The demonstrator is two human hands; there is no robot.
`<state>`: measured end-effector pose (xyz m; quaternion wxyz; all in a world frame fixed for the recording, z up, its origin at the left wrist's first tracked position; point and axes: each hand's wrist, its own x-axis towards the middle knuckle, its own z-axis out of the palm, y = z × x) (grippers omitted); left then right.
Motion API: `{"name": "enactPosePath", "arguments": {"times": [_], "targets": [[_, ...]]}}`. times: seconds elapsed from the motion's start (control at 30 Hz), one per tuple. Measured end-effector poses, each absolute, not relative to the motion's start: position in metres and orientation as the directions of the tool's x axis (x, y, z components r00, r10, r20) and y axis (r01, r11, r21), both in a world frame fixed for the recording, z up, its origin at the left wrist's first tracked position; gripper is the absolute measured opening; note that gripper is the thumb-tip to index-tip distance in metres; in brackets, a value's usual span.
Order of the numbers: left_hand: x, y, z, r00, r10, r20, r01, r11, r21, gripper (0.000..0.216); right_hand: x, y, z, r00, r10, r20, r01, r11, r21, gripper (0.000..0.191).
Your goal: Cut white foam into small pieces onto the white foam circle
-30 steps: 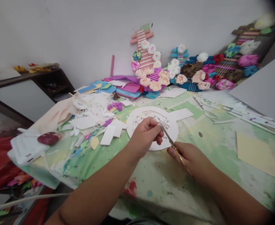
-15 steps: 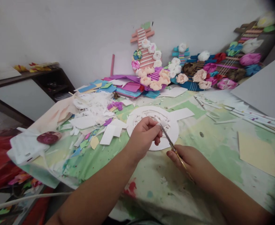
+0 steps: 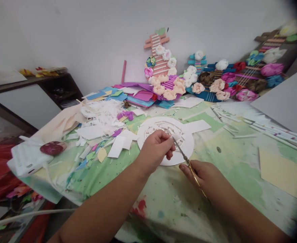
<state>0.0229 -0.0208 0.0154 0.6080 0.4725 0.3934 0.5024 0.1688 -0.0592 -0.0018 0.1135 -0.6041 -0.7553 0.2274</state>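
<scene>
My left hand [image 3: 154, 149] is closed in a pinch on a small white paper scrap [image 3: 175, 137], held just above a white round paper plate [image 3: 188, 145] that has cut white bits piled in its middle. My right hand [image 3: 206, 175] grips gold-handled scissors [image 3: 186, 158]. Their blades point up and left and meet the scrap at my left fingertips. Both hands hover over the green paint-stained table cover [image 3: 229, 158].
White and coloured paper offcuts [image 3: 102, 130] lie left of the plate. Stacked coloured sheets [image 3: 135, 94] and paper-flower guitar crafts [image 3: 209, 79] lean on the back wall. Rolled white sticks [image 3: 272, 131] and a cream sheet [image 3: 279, 172] lie right. A dark shelf [image 3: 32, 87] stands left.
The view shifted slightly, so everything sits a little lower and further right. My hands stay together over the plate, the scissors working at the white scrap.
</scene>
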Motion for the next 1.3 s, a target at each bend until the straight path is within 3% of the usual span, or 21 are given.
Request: {"name": "enactPosePath", "arguments": {"times": [0.3, 0.77, 1.3], "targets": [[0.022, -0.016, 0.012, 0.294, 0.951, -0.096, -0.353, 0.201, 0.914, 0.012, 0.169, -0.055, -0.007, -0.245, 0.966, -0.086, 0.87, 0.18, -0.46, 0.042], [0.023, -0.021, 0.011, 0.206, 0.979, -0.011, 0.014, 0.009, 1.0, 0.023, 0.169, -0.056, -0.007, -0.235, 0.97, -0.057, 0.878, 0.187, -0.442, 0.041], [0.028, -0.028, 0.01, 0.265, 0.964, 0.031, 0.123, -0.066, 0.99, 0.026, 0.166, -0.057, -0.008, -0.217, 0.976, -0.021, 0.89, 0.189, -0.416, 0.036]]}}
